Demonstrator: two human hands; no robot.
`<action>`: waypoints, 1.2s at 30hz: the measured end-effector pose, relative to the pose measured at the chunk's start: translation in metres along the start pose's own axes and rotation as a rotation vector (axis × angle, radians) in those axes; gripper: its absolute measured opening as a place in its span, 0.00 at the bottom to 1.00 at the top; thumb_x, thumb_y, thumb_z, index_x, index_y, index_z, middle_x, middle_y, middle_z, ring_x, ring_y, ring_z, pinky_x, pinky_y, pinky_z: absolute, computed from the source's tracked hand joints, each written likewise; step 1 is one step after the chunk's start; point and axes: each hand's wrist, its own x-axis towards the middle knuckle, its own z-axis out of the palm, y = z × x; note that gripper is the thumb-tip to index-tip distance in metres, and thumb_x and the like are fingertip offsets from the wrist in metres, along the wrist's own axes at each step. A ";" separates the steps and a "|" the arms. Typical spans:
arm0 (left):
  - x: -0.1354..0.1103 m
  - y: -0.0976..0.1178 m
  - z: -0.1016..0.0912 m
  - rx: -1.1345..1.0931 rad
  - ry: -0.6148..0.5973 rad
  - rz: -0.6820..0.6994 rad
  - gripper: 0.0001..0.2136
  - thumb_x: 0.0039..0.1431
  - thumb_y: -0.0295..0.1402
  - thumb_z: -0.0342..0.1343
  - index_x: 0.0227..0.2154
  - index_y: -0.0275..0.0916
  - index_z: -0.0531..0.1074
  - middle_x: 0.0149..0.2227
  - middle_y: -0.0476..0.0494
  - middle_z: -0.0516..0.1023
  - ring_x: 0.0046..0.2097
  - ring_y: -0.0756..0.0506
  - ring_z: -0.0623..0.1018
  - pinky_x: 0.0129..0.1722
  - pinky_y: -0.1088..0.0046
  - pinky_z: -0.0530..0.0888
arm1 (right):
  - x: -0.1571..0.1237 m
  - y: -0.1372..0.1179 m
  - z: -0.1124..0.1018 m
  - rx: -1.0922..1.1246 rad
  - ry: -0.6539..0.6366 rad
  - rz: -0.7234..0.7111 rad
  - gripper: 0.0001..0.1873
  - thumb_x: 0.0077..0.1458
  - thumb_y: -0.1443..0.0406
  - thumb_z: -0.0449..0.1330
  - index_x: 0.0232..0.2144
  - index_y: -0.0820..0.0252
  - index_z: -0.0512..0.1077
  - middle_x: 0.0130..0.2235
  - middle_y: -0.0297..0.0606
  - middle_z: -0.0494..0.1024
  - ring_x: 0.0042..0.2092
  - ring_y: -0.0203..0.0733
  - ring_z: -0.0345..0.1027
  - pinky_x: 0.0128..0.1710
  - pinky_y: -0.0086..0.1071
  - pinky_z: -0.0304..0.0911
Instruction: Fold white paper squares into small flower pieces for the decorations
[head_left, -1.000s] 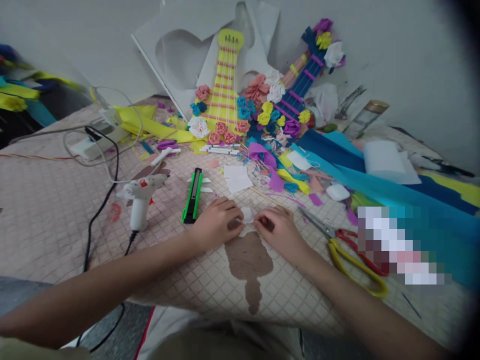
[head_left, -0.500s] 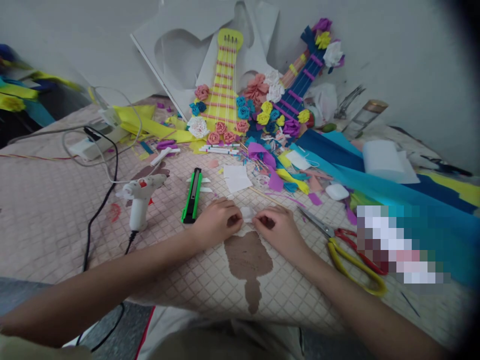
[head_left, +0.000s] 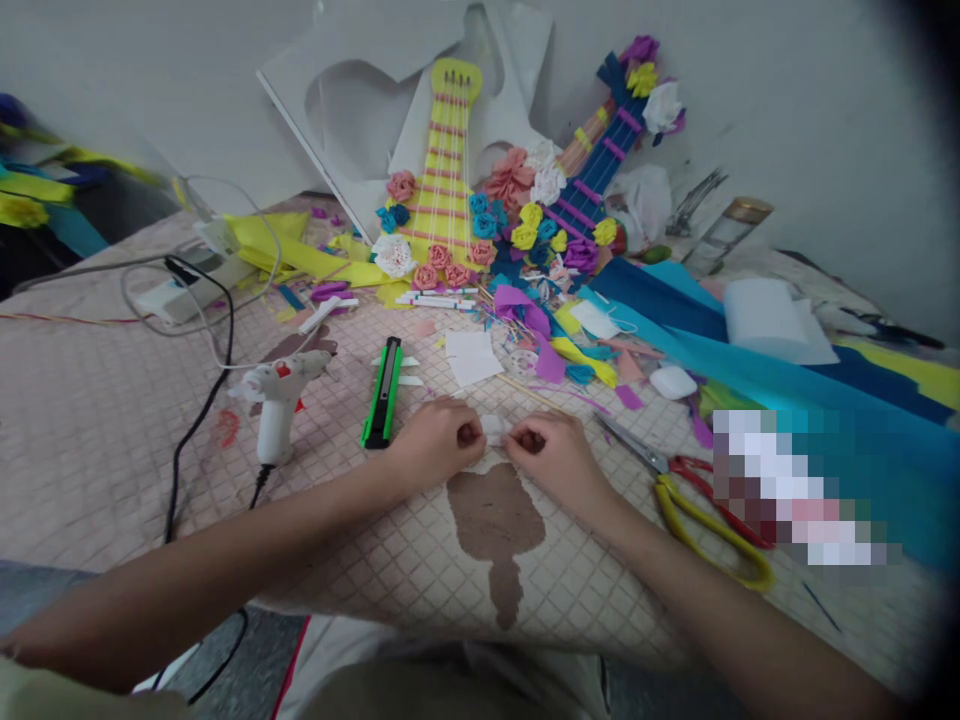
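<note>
Head view: white piece (head_left: 493,430) between the hands (head_left: 439,442) (head_left: 556,455), one edge in each closed pinch.

Single head-worn camera, facing forward and down, close above the table (head_left: 390,560)

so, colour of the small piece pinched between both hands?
The small piece is white; the head view shows it.
</note>
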 end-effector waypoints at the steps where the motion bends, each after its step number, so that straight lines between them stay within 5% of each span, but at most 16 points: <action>1: 0.000 0.000 0.001 0.007 0.003 -0.003 0.04 0.48 0.28 0.52 0.21 0.35 0.69 0.24 0.48 0.71 0.29 0.50 0.69 0.30 0.75 0.64 | 0.000 0.000 0.000 -0.004 -0.001 0.000 0.09 0.44 0.66 0.59 0.15 0.60 0.66 0.19 0.32 0.68 0.27 0.36 0.61 0.32 0.31 0.53; 28: 0.004 0.001 -0.001 -0.005 -0.030 -0.095 0.02 0.43 0.29 0.53 0.21 0.37 0.68 0.22 0.49 0.70 0.28 0.49 0.69 0.27 0.75 0.63 | 0.002 0.001 0.002 -0.019 0.020 -0.020 0.11 0.43 0.66 0.59 0.14 0.60 0.63 0.18 0.32 0.67 0.26 0.36 0.59 0.31 0.31 0.52; 36: 0.006 0.001 -0.001 -0.017 -0.020 -0.135 0.04 0.41 0.31 0.54 0.21 0.38 0.65 0.22 0.51 0.68 0.27 0.49 0.68 0.25 0.76 0.60 | -0.019 -0.002 0.000 -0.160 0.108 -0.371 0.07 0.52 0.67 0.54 0.29 0.57 0.72 0.29 0.35 0.70 0.35 0.38 0.59 0.42 0.37 0.47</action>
